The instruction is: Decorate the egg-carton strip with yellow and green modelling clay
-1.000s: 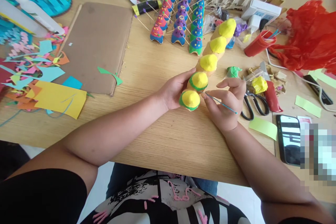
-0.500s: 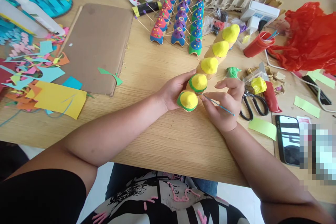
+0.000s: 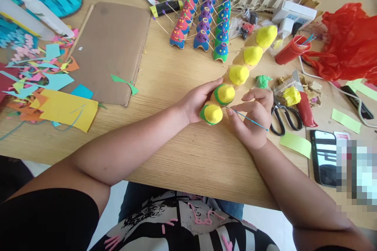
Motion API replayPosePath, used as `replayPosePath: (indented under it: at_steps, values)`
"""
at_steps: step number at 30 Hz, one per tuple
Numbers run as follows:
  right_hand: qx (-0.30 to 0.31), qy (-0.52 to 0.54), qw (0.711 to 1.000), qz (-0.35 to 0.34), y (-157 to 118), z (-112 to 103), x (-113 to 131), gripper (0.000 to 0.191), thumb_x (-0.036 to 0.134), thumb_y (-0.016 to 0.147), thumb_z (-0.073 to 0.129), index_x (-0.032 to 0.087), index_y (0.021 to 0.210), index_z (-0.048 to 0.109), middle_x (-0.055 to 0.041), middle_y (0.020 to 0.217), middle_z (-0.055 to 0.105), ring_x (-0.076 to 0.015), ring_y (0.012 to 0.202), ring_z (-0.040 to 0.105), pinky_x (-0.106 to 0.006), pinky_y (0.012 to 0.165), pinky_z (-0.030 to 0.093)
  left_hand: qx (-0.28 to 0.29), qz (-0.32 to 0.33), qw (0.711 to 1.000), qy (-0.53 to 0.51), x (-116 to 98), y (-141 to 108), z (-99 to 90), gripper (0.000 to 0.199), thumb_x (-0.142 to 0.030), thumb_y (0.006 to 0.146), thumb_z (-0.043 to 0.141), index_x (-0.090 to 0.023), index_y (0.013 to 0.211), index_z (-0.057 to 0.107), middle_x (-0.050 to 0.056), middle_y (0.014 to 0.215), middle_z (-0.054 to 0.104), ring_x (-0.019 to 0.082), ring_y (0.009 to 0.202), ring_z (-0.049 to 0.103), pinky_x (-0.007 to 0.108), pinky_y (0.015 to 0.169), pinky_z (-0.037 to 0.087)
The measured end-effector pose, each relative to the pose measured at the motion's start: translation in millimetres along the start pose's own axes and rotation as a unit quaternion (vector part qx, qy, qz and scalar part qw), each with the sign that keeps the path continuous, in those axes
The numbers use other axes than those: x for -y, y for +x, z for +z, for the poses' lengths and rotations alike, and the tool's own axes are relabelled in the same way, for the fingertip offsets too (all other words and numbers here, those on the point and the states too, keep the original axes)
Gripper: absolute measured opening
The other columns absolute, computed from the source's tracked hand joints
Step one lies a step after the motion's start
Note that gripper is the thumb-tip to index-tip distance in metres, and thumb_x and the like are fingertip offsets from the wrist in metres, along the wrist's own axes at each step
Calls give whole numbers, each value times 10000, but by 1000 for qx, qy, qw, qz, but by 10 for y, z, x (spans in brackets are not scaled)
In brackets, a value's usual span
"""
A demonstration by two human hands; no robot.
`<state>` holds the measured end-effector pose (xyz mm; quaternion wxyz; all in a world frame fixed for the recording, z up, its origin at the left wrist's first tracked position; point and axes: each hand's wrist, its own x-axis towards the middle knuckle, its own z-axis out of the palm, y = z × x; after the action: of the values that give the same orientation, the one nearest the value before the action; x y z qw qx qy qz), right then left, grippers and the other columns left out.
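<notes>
My left hand is wrapped round the near end of an egg-carton strip, held at a slant above the table. Each of its bumps has a yellow clay cap; the two nearest also carry a green clay band round the cap. In my right hand, thumb and forefinger pinch a thin blue stick. Its tip is close to the gap between the two nearest bumps; whether it touches is too small to tell. A lump of green clay lies just beyond my right hand.
Behind stand decorated carton strips in red, purple and green-blue. To the right are scissors, a red cup of sticks, yellow clay and a phone. Cardboard and paper scraps lie left.
The strip has turned slightly in my left hand, its far end shifting right and its green bands showing more to the left. The blue stick has shifted slightly in my right hand.
</notes>
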<state>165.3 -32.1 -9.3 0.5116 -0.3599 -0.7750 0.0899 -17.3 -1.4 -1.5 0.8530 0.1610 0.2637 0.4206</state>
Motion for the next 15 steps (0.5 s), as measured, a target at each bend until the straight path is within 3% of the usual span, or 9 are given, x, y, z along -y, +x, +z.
replayPosePath:
  at_steps: [3, 6, 11, 15]
  values:
    - [-7, 32, 999, 27, 1, 43, -17, 202, 482, 951, 767, 316, 868, 686, -35, 873, 528, -244, 862, 582, -503, 832, 572, -12, -8, 1000, 1, 11, 12, -19, 374, -405, 1121, 501, -208, 1343, 727, 16, 931, 817, 174, 804, 767, 286, 746, 576]
    - [-15, 56, 996, 64, -7, 68, -33, 225, 505, 957, 771, 315, 867, 691, -33, 868, 532, -245, 870, 589, -510, 839, 582, -14, -13, 1000, -3, 14, 12, -23, 411, -442, 1130, 485, -211, 1381, 715, 29, 1001, 829, 185, 842, 780, 294, 763, 587]
    - [-12, 93, 992, 80, -17, 72, -36, 195, 485, 944, 815, 320, 895, 725, -22, 891, 540, -238, 912, 607, -531, 934, 581, 0, -12, 1000, -13, 14, 2, -24, 357, -414, 1122, 527, -194, 1312, 736, 19, 918, 810, 149, 735, 743, 266, 720, 566]
    - [-17, 77, 994, 73, -7, 80, -19, 181, 447, 956, 796, 317, 878, 697, -24, 871, 535, -239, 882, 592, -520, 890, 580, -4, -13, 1000, -16, 21, 6, -32, 358, -426, 1121, 519, -199, 1296, 733, 16, 905, 805, 154, 743, 750, 271, 736, 580]
